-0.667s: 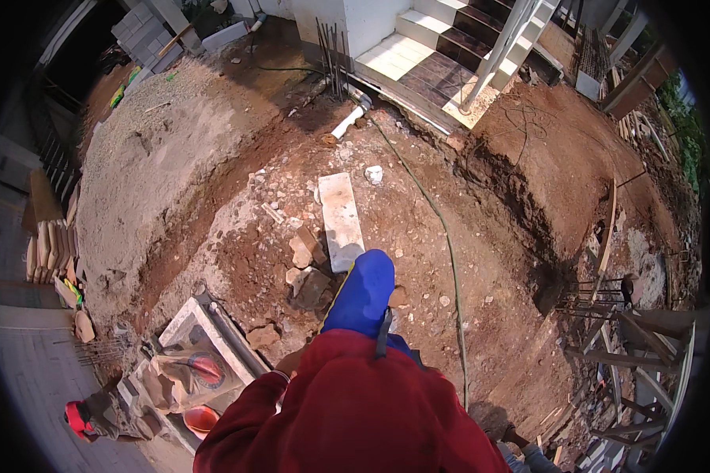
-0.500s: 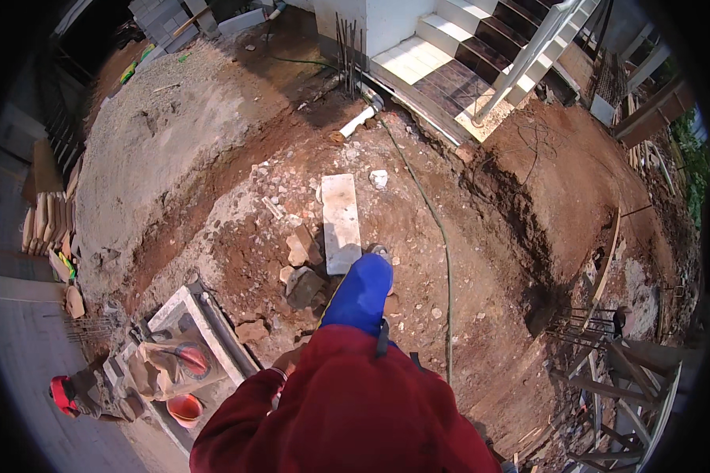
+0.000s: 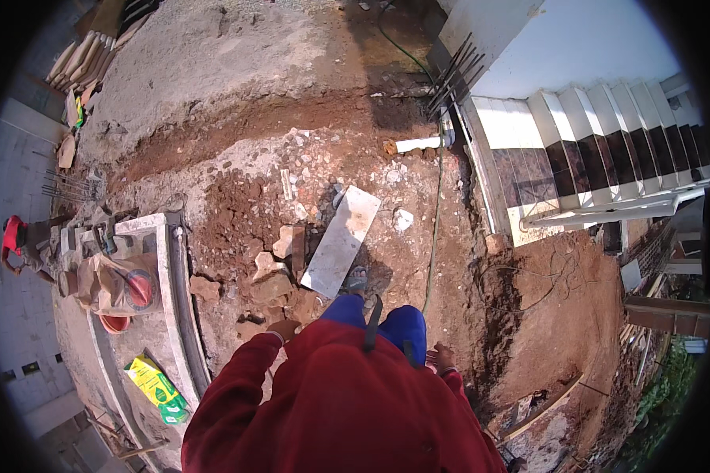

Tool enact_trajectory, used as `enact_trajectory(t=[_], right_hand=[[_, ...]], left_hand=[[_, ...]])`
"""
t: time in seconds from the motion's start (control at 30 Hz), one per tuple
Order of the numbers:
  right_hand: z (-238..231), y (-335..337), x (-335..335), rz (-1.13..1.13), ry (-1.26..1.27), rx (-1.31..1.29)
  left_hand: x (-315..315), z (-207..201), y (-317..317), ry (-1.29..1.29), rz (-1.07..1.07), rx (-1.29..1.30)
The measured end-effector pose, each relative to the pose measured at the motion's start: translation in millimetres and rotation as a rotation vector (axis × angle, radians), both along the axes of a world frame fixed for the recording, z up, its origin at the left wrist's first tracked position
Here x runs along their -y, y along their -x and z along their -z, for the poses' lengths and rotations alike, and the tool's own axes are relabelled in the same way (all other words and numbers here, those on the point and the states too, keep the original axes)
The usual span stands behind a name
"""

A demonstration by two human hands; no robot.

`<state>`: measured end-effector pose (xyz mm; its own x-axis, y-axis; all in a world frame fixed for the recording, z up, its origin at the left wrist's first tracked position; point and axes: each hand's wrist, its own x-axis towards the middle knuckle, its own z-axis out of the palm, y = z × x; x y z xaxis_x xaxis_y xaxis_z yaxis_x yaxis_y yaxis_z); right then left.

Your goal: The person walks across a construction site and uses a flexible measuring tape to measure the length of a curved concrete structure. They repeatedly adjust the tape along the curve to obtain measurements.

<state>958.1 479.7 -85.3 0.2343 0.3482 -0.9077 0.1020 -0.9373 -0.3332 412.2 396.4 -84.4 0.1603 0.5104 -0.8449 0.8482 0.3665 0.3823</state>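
My left hand [image 3: 285, 329] hangs low beside my body, nearest to broken stone pieces [image 3: 270, 285] on the soil. It is small and dark, so its finger pose is unclear. On my other side, my right hand [image 3: 443, 356] shows just past my blue trouser leg [image 3: 403, 331], partly covered by the red sleeve [image 3: 454, 383]. Neither hand visibly holds anything, though the fingers are too small to read. Ahead of my feet, a pale flat slab [image 3: 343, 240] lies slanted on the rubble, with one sandalled foot [image 3: 356, 277] close to its near end.
A green hose [image 3: 436, 229] runs along the ground by a white pipe [image 3: 418, 145]. Tiled stairs [image 3: 599, 158] rise at right beside a trench [image 3: 505, 315]. At left, a concrete frame [image 3: 177, 299] holds a paper sack [image 3: 118, 284]; another person [image 3: 17, 236] stands beyond.
My body and view have turned to the right, and the stairs appear rotated. My right hand and second leg have come into view, along with a yellow-green bag at left.
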Motion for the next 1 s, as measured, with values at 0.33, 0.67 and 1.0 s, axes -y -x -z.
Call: enact_trajectory(t=[0.33, 0.67, 1.0], right_hand=[[83.7, 67.7, -385.3, -0.699, 0.06, -0.054], [308.1, 282.6, -556.3, -1.24, 0.046, 0.103], [481.0, 319.0, -565.8, -1.89, -0.549, 0.158]], left_hand=[[-41.6, -53.0, -168.4, -0.34, -1.583, -0.119], [-83.9, -54.3, -352.6, 0.219, -1.907, -0.336], [-44.0, 246.8, -293.9, 0.11, -2.155, -0.359]])
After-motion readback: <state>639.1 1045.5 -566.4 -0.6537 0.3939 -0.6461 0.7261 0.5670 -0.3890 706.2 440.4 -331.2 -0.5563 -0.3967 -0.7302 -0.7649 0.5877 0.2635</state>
